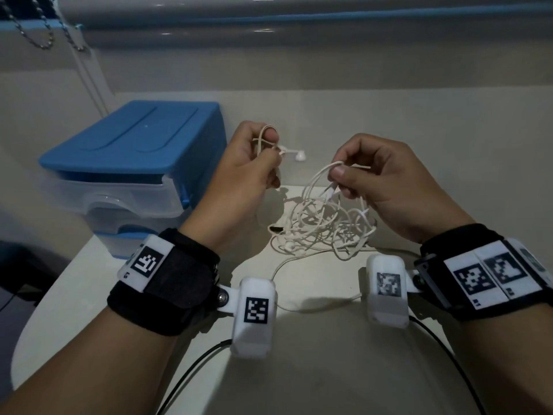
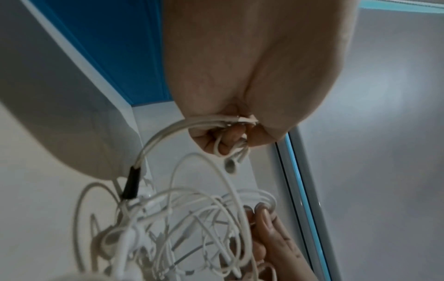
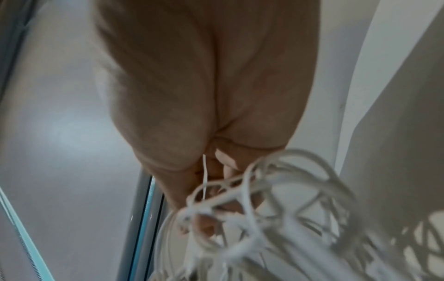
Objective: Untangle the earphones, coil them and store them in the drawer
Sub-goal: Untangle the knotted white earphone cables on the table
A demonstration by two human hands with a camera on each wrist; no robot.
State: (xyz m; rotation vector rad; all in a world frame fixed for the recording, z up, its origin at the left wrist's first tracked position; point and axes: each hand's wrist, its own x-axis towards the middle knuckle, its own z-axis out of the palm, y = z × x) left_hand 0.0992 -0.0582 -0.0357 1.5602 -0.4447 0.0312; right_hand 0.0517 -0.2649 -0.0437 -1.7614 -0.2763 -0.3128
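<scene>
A tangle of white earphones [image 1: 324, 226] lies on the white table [image 1: 314, 369] between my hands, part of it lifted. My left hand [image 1: 263, 151] pinches a small loop of cord, and one earbud [image 1: 300, 156] sticks out to its right. My right hand [image 1: 344, 178] pinches a cord loop and a thin white end above the tangle. In the left wrist view the cords [image 2: 192, 218] hang below the left hand [image 2: 230, 133], with a black sleeve [image 2: 131, 185] on one strand. The right wrist view shows blurred cords [image 3: 264, 199] under the right hand [image 3: 216, 171].
A blue-topped plastic drawer unit [image 1: 131, 175] with clear drawers stands at the left on the table. A wall [image 1: 329, 85] runs behind the table. Black cables [image 1: 191, 375] from the wrist cameras cross the table's near part. A bead chain [image 1: 33, 34] hangs at the upper left.
</scene>
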